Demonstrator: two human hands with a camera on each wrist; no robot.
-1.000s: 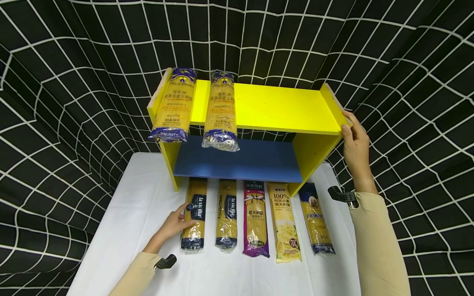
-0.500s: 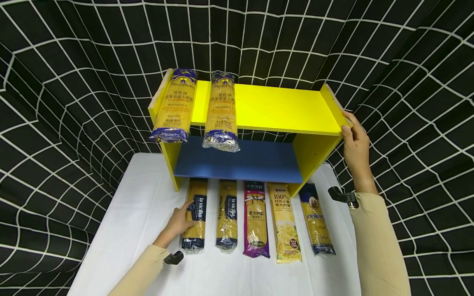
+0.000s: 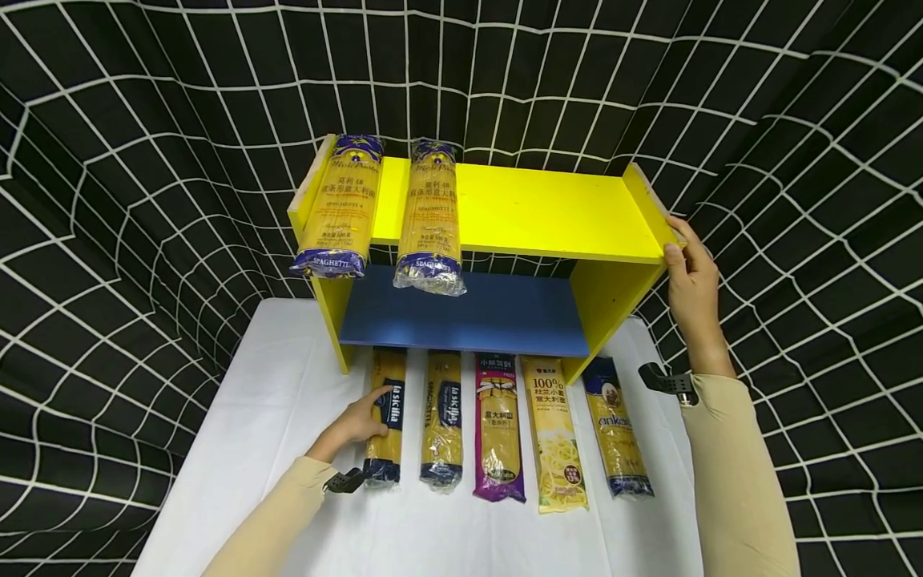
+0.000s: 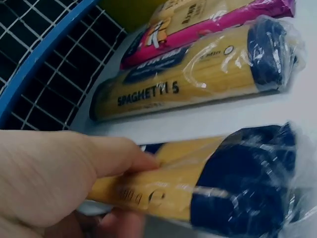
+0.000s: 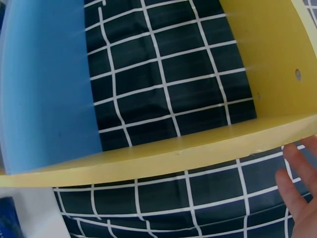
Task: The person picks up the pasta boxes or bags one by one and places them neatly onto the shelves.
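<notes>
My left hand [image 3: 360, 422] grips the leftmost spaghetti pack [image 3: 384, 449], a clear bag with dark blue ends and a dark label. In the left wrist view the thumb lies over the spaghetti pack [image 4: 173, 191] and fingertips show beneath it. My right hand [image 3: 694, 276] holds the upper right side panel of the yellow and blue shelf [image 3: 548, 208], thumb at the front edge. In the right wrist view, fingers of the right hand [image 5: 302, 188] meet the panel's outer side, and part of that hand is cut off.
Two spaghetti packs [image 3: 337, 212] [image 3: 430, 216] lie on the yellow upper board, overhanging its front. Below the blue board [image 3: 461, 308], a similar spaghetti pack [image 3: 441, 433], a purple pack [image 3: 499, 441], a pale yellow pack [image 3: 555, 449] and a blue-ended pack [image 3: 618, 441] lie on the white table [image 3: 461, 537].
The left hand has closed round the leftmost spaghetti pack, which has shifted slightly right and now looks tilted onto its side. The right hand stays on the shelf panel.
</notes>
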